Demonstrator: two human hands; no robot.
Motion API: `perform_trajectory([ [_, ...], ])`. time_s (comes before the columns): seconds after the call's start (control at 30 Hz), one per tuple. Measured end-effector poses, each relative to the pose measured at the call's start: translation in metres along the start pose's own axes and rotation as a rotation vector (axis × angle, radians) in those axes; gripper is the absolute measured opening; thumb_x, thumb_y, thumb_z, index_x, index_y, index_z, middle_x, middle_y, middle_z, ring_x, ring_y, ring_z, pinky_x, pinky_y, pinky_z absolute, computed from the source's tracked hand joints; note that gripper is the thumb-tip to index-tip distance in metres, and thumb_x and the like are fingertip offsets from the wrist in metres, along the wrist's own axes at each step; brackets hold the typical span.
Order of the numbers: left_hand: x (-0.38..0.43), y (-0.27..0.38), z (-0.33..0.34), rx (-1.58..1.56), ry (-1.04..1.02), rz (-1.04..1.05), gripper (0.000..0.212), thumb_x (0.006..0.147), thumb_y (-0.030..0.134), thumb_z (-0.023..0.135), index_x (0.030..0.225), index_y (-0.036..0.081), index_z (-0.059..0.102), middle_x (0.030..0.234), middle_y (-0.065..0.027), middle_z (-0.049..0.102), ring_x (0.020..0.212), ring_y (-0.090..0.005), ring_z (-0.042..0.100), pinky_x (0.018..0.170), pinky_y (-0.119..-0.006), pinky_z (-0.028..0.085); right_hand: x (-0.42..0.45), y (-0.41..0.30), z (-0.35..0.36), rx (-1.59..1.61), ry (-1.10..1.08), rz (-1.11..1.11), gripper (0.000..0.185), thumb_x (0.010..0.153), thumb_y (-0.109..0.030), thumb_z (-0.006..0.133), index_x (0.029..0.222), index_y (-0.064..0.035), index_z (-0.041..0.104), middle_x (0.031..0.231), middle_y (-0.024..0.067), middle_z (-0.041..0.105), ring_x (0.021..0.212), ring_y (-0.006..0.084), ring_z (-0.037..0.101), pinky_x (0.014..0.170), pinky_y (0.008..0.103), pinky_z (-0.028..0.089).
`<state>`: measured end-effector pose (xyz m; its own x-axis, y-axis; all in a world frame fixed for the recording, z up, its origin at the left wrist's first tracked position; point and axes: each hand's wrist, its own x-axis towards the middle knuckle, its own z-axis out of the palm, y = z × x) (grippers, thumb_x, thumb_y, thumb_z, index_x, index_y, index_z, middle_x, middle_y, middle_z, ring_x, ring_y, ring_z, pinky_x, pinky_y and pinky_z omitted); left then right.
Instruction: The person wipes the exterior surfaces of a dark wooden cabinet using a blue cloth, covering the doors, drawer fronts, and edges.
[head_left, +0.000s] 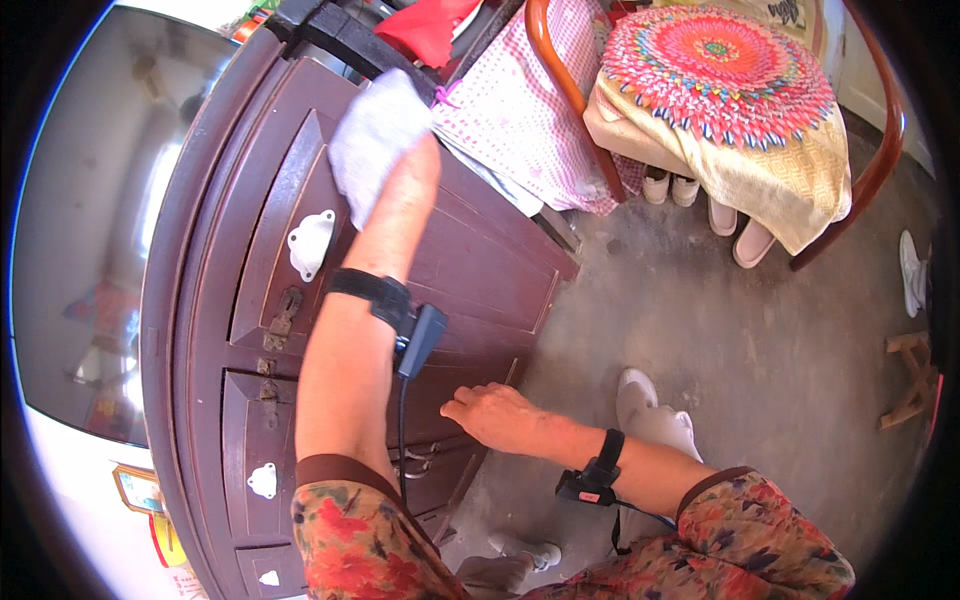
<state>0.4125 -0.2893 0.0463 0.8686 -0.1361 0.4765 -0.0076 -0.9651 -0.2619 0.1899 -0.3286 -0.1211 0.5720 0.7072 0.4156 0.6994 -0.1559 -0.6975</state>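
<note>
My left hand (421, 166) presses a pale lavender cloth (379, 131) against the top end of a dark brown wooden cabinet (480, 255). The cloth covers most of the fingers. Just below it on the drawer front is a white metal cup pull (311, 244), with a rusty hasp (281, 319) beside it. My right hand (491, 415) hangs in front of the cabinet's lower doors, fingers loosely curled, with nothing visible in it. Its palm side is hidden. Both forearms wear black straps with small devices and cables.
A television (82, 225) stands on the cabinet top at left. At the upper right is a wooden armchair (559, 67) with a colourful round mat (712, 60) on its seat. Slippers (754, 244) lie under it. A small wooden stool (904, 382) stands at the far right.
</note>
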Motion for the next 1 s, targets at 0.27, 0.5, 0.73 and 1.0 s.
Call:
perform_trajectory([
  [0.27, -0.022, 0.008, 0.055, 0.294, 0.192, 0.286, 0.02, 0.072, 0.009, 0.056, 0.091, 0.009, 0.062, 0.083, -0.0146, 0.06, 0.077, -0.029, 0.059, 0.066, -0.041, 0.047, -0.006, 0.012, -0.004, -0.051, 0.03, 0.018, 0.025, 0.074, -0.006, 0.051, 0.098, -0.0044, 0.055, 0.085, 0.0103, 0.054, 0.077, 0.0263, 0.059, 0.07, 0.0367, 0.047],
  [0.5, -0.064, -0.005, 0.114, 0.1, 0.18, 0.564, 0.029, 0.076, 0.009, 0.054, 0.104, 0.007, 0.058, 0.095, -0.016, 0.059, 0.088, -0.0299, 0.058, 0.076, -0.04, 0.046, -0.011, -0.003, 0.004, -0.072, -0.073, 0.027, 0.022, 0.073, -0.008, 0.052, 0.095, -0.0041, 0.054, 0.084, 0.0113, 0.054, 0.078, 0.0269, 0.059, 0.069, 0.0372, 0.047],
  [0.73, -0.089, 0.024, 0.156, -0.148, 0.096, 0.614, 0.021, 0.069, 0.003, 0.055, 0.09, 0.006, 0.06, 0.08, -0.0129, 0.059, 0.076, -0.0273, 0.06, 0.066, -0.039, 0.048, -0.026, -0.009, 0.018, -0.084, -0.306, 0.023, 0.021, 0.073, -0.01, 0.054, 0.093, -0.0039, 0.055, 0.086, 0.0103, 0.056, 0.081, 0.0257, 0.059, 0.069, 0.036, 0.046],
  [1.0, -0.124, 0.003, 0.217, -0.246, 0.236, 0.648, 0.014, 0.072, 0.006, 0.054, 0.084, 0.006, 0.06, 0.073, -0.0126, 0.058, 0.07, -0.0294, 0.059, 0.062, -0.039, 0.048, -0.018, -0.011, 0.008, -0.097, -0.441, 0.013, 0.021, 0.073, -0.009, 0.054, 0.093, -0.0042, 0.058, 0.085, 0.0101, 0.056, 0.085, 0.0257, 0.058, 0.07, 0.0359, 0.045],
])
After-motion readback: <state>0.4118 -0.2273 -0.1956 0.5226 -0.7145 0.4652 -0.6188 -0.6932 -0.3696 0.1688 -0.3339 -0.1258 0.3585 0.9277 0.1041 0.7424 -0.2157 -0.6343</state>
